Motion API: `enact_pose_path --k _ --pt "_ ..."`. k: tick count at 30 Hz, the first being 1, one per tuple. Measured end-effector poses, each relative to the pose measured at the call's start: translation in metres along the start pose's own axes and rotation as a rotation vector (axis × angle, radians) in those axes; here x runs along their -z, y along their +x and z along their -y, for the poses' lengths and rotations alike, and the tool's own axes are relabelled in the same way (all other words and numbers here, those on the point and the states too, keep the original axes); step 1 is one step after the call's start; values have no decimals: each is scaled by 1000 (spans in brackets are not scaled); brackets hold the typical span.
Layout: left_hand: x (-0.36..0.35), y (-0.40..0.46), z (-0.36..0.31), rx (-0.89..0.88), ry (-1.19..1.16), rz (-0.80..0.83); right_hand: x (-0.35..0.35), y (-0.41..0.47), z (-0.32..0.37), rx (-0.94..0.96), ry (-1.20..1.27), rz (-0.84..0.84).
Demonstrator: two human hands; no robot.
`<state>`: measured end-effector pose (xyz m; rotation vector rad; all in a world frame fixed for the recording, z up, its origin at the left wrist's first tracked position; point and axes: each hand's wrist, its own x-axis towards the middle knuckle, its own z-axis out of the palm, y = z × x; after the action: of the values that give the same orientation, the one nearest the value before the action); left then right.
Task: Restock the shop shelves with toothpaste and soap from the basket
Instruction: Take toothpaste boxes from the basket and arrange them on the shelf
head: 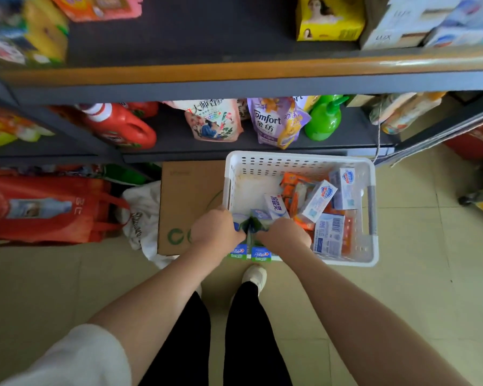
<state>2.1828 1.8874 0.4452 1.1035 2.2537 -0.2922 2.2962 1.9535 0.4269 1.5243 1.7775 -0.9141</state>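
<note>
I see the green-and-white cardboard toothpaste boxes bunched at the near left corner of the white perforated plastic basket, their long axes running from the near rim up toward the shelving, printed ends poking out just over that rim. My left hand has its fingers curled round the left-hand box, and my right hand closes on the box beside it; the two hands sit almost touching, knuckles up, both forearms reaching straight down and forward from the bottom of the view. Neither hand is nearer than the other: each already has its own box. I judge the lift should go straight up along the boxes' length, then forward to the shelves.

Deeper in the basket, toward its right side, lie pale blue-and-white soap cartons tilted over orange packets. The basket rests on the tiled floor, its far rim just under the edge of the dark lower shelf. The upper shelf with the orange front strip shows a wide bare stretch.
</note>
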Motion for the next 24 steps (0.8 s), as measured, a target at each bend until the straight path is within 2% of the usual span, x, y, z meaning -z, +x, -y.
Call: enact_pose_path --k 4,9,11,15,20,24 --pt "28 -39 30 -186 -3 -157 17 -35 -2 15 147 -53" --pt "56 -83 102 -240 -199 -377 29 -99 34 264 185 -299" --pt "65 -98 141 -216 -314 -470 24 -126 63 370 212 -385" --pt "80 -133 239 -136 -501 -629 -9 -170 137 552 232 -424" --pt "79 -178 378 -11 -607 -789 -66 -220 239 727 265 -444" --pt "89 -202 456 63 -694 -909 -98 -257 310 833 293 -490"
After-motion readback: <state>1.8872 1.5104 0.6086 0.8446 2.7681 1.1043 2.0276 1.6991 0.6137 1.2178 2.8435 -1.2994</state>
